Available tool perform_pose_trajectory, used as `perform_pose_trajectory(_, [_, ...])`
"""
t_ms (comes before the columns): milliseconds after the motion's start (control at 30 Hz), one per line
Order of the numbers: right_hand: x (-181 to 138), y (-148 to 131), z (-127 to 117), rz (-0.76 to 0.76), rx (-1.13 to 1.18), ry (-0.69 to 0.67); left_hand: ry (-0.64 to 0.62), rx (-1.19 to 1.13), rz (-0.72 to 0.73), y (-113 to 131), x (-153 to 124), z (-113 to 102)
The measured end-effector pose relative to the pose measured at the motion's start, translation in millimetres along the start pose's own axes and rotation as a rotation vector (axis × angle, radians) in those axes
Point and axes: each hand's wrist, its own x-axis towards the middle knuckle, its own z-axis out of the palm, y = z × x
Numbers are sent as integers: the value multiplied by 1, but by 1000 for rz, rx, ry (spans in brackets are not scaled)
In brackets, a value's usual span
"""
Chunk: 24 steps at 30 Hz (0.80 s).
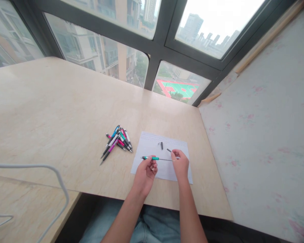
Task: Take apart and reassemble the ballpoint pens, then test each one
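Observation:
My left hand (146, 170) pinches the green barrel (155, 158) of a click pen, held level above the paper. A thin refill (166, 159) sticks out of the barrel's right end and reaches my right hand (180, 163). The fingers of my right hand are closed on a short dark pen part (169, 150), whose end shows past the fingertips. On the white sheet of paper (139, 165) lie a black pen grip (161, 145) and a small pale piece (159, 143), too small to make out.
A heap of several click pens (117, 141) in mixed colours lies left of the paper on the marble-patterned tabletop (66, 118). A white cable (48, 166) crosses the lower left. Windows (182, 84) stand behind, and a papered wall (258, 128) bounds the right.

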Motion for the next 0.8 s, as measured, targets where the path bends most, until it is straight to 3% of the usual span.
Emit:
perform_pose_trajectory(133, [12,-9,17,-56,-37,23,9,6,1,2,-1,1])
perform_pose_trajectory(233, [11,-10,15,-13,1,-13,13,8,4,3,-1,1])
perform_pose_trajectory(400, [-10,-8,-12,175,272,-84,25,60,18,0,2,-1])
perform_pose_trajectory(500, [-25,-17,-32,155,415,-212,43,141,53,-4,3,-1])
perform_pose_trajectory(567, [-32,-24,-40,112,348,-291,39,199,72,-5,2,0])
perform_pose_trajectory(800, [-34,-28,-47,15,133,-368,-22,357,89,-7,-5,8])
